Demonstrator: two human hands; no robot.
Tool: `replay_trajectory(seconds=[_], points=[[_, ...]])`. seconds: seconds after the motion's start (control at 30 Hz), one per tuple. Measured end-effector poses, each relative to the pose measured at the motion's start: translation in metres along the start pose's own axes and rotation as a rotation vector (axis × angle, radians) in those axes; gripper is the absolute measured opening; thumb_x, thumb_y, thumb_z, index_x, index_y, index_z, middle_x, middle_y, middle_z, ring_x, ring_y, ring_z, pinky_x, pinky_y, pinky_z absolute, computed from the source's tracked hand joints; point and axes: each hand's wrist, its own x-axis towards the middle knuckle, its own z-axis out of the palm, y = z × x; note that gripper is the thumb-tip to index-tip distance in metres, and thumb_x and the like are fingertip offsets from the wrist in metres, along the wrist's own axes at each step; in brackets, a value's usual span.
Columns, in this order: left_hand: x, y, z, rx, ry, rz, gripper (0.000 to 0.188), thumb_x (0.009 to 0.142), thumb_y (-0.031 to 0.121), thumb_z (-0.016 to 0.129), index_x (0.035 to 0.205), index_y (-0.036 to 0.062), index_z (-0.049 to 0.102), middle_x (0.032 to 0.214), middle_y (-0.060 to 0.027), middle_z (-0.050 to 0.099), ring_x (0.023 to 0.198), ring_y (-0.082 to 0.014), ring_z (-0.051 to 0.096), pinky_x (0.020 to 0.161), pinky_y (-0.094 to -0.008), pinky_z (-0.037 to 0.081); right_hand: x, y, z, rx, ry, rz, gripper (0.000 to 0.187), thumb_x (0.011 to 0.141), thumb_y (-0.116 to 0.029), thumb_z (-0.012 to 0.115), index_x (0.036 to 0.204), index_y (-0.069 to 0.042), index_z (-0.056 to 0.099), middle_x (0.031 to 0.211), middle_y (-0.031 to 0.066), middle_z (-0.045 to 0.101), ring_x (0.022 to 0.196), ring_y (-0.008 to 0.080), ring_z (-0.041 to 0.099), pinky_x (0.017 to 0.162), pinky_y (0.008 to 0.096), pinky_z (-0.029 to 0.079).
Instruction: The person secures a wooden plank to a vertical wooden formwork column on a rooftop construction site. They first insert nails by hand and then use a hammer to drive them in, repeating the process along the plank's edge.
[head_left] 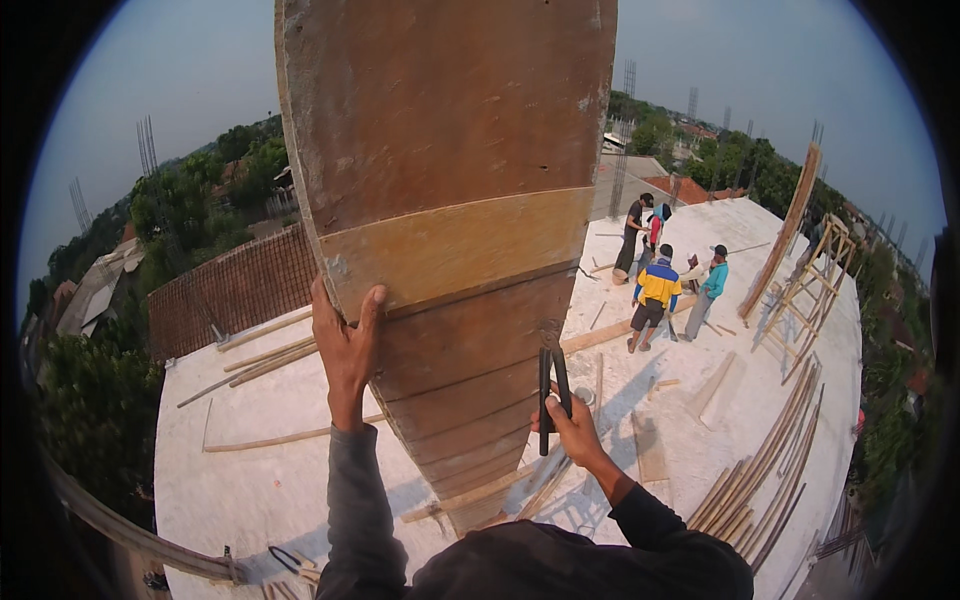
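A tall brown wooden panel (450, 110), with a paler yellowish band across it, rises in front of me and narrows downward in view. My left hand (347, 335) grips its left edge, the thumb on the front face and the fingers round the side. Black-handled pincers (561, 375) are in my right hand (568, 425), which is closed round the handles. The pincers' jaws point up and lie against the panel near its right edge. Whether they bite on anything there is too small to tell.
Far below spreads a white slab (290, 480) with outer edges. Several people (657, 295) stand on it at right. Long poles (760, 480) lie at lower right, near a wooden frame (812, 285) and an upright plank (787, 230). Loose timber (275, 362) lies at left.
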Motion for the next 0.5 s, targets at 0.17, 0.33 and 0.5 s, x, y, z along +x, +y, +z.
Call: replay_trajectory(seconds=[0.17, 0.33, 0.5], points=[[0.004, -0.013, -0.004, 0.075, -0.01, 0.077, 0.066, 0.095, 0.04, 0.08, 0.134, -0.0044, 0.053, 0.124, -0.0212, 0.062, 0.114, -0.0323, 0.065, 0.097, -0.0417, 0.053, -0.002, -0.032, 0.005, -0.075, 0.185, -0.309, 0.045, 0.115, -0.037, 0.046, 0.131, 0.003, 0.06, 0.064, -0.0028, 0.048, 0.049, 0.0052, 0.045, 0.046, 0.0238, 0.039], [-0.002, -0.021, 0.007, -0.129, 0.011, 0.051, 0.069, 0.094, 0.032, 0.084, 0.138, -0.0065, 0.049, 0.121, -0.0189, 0.064, 0.109, -0.0258, 0.067, 0.093, -0.0363, 0.055, 0.026, -0.062, 0.004, 0.003, 0.368, -0.205, 0.042, 0.112, -0.042, 0.054, 0.116, -0.001, 0.063, 0.063, -0.0053, 0.043, 0.047, 0.0047, 0.044, 0.043, 0.0241, 0.035], [0.003, -0.025, 0.006, -0.093, 0.033, 0.11, 0.075, 0.092, 0.032, 0.086, 0.142, -0.0069, 0.046, 0.121, -0.0185, 0.066, 0.108, -0.0235, 0.068, 0.093, -0.036, 0.056, 0.026, -0.064, 0.018, 0.119, 0.335, -0.161, 0.042, 0.111, -0.044, 0.057, 0.115, -0.002, 0.06, 0.069, -0.0022, 0.044, 0.048, 0.0062, 0.041, 0.044, 0.0261, 0.037]])
